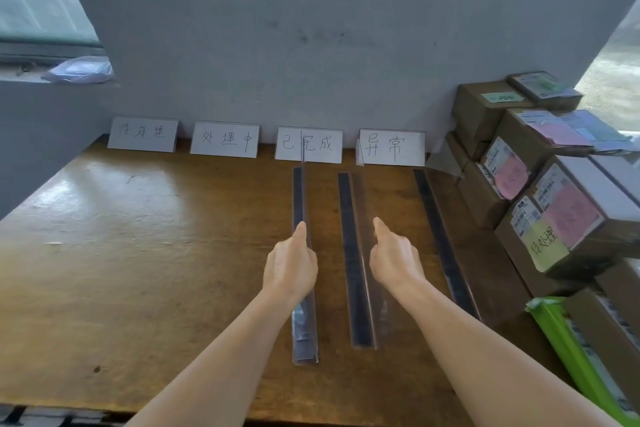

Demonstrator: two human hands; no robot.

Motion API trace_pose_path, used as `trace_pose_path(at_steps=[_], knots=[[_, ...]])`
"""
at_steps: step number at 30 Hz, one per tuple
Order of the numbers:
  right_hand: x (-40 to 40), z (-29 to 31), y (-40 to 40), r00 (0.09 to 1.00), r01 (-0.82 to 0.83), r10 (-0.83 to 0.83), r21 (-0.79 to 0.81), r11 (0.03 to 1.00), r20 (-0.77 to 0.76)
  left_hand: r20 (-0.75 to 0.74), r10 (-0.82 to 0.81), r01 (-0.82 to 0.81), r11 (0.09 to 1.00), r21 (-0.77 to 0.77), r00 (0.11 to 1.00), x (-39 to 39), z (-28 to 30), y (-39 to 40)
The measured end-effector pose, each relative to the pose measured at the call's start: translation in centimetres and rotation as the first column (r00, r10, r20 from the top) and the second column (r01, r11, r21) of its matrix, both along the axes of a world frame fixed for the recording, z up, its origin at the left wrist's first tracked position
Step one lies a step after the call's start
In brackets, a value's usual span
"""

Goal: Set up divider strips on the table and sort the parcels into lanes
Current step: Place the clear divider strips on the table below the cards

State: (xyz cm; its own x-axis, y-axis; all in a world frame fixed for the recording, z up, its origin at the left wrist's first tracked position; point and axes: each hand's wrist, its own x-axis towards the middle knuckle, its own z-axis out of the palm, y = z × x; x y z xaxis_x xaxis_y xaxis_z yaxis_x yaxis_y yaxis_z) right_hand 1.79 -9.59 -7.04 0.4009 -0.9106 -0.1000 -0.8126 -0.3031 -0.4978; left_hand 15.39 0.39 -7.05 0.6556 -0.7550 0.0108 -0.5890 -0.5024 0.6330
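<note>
Three clear divider strips with dark bases lie lengthwise on the wooden table. My left hand grips the upright wall of the left strip, thumb pointing along its top edge. My right hand holds the clear wall of the middle strip in the same way, its fingers curled out of sight. The right strip lies untouched beside the parcels. Cardboard parcels with pink and yellow notes are stacked at the right edge.
Four white handwritten label cards lean against the grey wall at the back. A green-wrapped parcel lies at the near right. A window sill with a plastic bag is at the far left.
</note>
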Motion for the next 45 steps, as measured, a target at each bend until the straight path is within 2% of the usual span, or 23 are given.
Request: trace_pose_path(at_steps=[9, 26, 32, 40, 45], knots=[[1.2, 0.8, -2.4, 1.0, 0.009, -0.01, -0.054, 0.998, -0.029, -0.04, -0.066, 0.066, 0.998, -0.014, 0.997, 0.3, 0.0, -0.4], [1.8, -0.1, -4.0, 0.998, 0.037, -0.042, -0.096, 0.995, -0.048, -0.077, -0.096, 0.093, 0.995, -0.043, 0.992, 0.6, -0.1, -0.5], [1.8, -0.5, -3.9, 0.996, 0.048, -0.054, -0.087, 0.995, -0.074, -0.086, -0.111, 0.107, 0.993, -0.043, 0.99, 0.5, 0.1, -0.4], [1.6, -0.7, -3.4, 0.996, 0.015, -0.014, 0.001, 1.0, -0.091, -0.117, -0.121, 0.117, 0.992, -0.04, 0.986, 0.5, 0.1, -0.4], [1.7, -0.8, -2.9, 0.996, 0.026, -0.027, -0.016, 1.0, -0.082, -0.127, -0.133, 0.13, 0.991, -0.036, 0.983, 0.7, 0.2, -0.3]])
